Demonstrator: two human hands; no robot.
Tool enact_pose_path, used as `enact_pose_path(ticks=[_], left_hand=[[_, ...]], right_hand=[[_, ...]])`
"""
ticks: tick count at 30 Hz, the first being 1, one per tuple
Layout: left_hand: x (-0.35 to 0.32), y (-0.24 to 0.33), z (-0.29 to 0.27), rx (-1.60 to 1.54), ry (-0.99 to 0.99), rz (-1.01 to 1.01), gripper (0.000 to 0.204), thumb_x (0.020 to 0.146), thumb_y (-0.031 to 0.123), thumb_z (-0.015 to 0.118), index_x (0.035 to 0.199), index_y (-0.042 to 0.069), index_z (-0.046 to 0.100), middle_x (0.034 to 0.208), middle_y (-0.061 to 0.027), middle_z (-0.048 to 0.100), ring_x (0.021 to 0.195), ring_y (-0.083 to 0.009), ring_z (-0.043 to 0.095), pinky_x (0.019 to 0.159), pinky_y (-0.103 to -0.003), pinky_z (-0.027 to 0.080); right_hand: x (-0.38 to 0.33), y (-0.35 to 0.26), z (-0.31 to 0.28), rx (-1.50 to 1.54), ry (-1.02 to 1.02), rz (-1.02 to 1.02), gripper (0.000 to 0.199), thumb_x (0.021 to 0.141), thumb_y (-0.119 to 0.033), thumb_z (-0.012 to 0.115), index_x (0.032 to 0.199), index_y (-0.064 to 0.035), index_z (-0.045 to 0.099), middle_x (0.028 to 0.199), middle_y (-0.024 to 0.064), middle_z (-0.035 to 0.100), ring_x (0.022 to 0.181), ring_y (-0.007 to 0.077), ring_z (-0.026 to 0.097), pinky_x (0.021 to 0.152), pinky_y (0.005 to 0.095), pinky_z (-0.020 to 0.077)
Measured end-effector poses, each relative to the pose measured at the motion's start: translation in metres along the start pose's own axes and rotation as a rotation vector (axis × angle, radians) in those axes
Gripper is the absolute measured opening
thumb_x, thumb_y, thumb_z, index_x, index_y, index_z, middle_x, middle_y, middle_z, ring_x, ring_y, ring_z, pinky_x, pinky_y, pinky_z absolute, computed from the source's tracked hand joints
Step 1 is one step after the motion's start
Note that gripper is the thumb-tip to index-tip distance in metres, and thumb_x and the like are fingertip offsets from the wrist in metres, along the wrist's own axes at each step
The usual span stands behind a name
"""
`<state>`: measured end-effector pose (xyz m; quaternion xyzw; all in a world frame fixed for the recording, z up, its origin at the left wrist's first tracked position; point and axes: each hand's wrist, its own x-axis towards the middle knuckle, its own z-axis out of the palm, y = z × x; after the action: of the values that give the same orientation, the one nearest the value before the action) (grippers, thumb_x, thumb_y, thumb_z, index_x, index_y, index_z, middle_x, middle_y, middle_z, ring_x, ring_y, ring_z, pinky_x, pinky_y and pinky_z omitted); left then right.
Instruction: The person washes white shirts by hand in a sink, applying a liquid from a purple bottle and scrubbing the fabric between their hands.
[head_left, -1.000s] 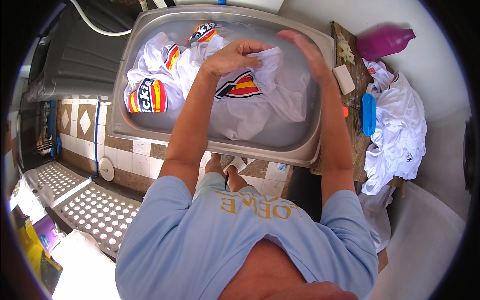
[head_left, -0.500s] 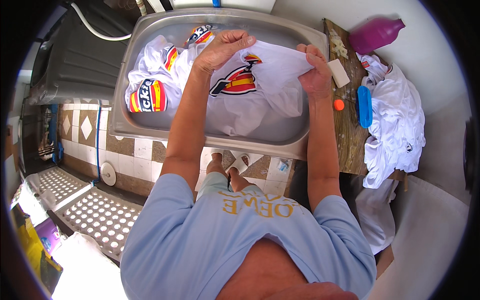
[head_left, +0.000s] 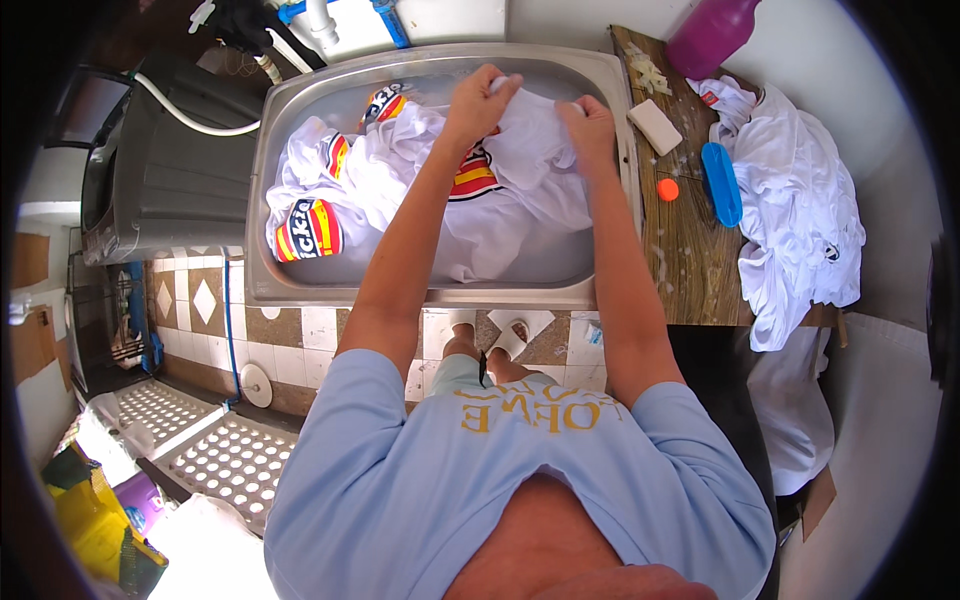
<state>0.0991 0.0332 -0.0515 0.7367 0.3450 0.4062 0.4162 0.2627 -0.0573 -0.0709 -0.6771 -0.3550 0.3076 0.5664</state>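
Observation:
My left hand [head_left: 480,106] pinches an edge of a wet white shirt [head_left: 535,135] at the far side of the steel sink [head_left: 430,296]. A short way to its right, my right hand [head_left: 588,128] grips the same shirt, fingers closed. Loose cloth hangs between the two hands. Part of a red, yellow and black print shows below my left hand, and the lower cloth lies in cloudy water. More white printed cloth [head_left: 310,225] lies bunched in the sink's left half.
Right of the sink, a wooden counter [head_left: 690,275] holds a pale soap bar [head_left: 655,127], an orange cap [head_left: 667,189], a blue plastic piece [head_left: 722,185], a purple bottle [head_left: 712,40] and piled white clothes [head_left: 800,215]. A dark grey plastic unit [head_left: 185,165] stands left.
My hands have come closer together, the right one moving left. The stretch of shirt between them has slackened and bunched, and less of its print shows. The view has shifted slightly.

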Motion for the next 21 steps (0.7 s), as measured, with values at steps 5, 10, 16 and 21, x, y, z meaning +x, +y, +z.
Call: enact_pose_path(ticks=[5,10,16,21], left_hand=[[-0.012,-0.038,0.016,0.58,-0.144,0.016,0.027,0.081,0.024,0.061,0.091,-0.001,0.059,0.081,-0.0231,0.062,0.079,-0.0418,0.059,0.07,-0.045,0.047],[-0.009,-0.063,0.023,0.658,-0.119,-0.024,0.024,0.08,0.022,0.061,0.088,-0.001,0.06,0.084,-0.0227,0.063,0.079,-0.0414,0.059,0.07,-0.045,0.048],[0.005,-0.016,0.007,-0.553,0.026,-0.583,0.031,0.079,0.035,0.069,0.073,0.006,0.065,0.065,-0.002,0.06,0.059,-0.0123,0.057,0.056,-0.027,0.046],[-0.039,0.045,0.078,0.083,-0.018,0.093,0.037,0.074,0.035,0.073,0.052,0.009,0.059,0.054,-0.0027,0.056,0.052,-0.0135,0.054,0.051,-0.03,0.041]], right_hand=[[-0.01,0.01,0.023,-0.772,0.041,-0.106,0.018,0.076,-0.02,0.059,0.082,-0.0039,0.062,0.084,0.0186,0.064,0.08,0.0372,0.062,0.066,0.0451,0.0473],[0.009,0.033,0.026,-0.611,-0.048,-0.008,0.02,0.075,-0.023,0.065,0.085,-0.0055,0.063,0.085,0.0179,0.066,0.082,0.0335,0.063,0.07,0.0419,0.0497],[0.007,0.011,0.023,0.982,-0.127,0.536,0.019,0.077,-0.018,0.068,0.09,-0.0052,0.063,0.085,0.0092,0.064,0.08,0.0219,0.062,0.073,0.0366,0.0506],[0.003,0.07,0.044,1.53,-0.503,0.234,0.021,0.08,-0.017,0.066,0.098,-0.0059,0.062,0.089,0.0082,0.06,0.082,0.0202,0.058,0.078,0.0318,0.0481]])
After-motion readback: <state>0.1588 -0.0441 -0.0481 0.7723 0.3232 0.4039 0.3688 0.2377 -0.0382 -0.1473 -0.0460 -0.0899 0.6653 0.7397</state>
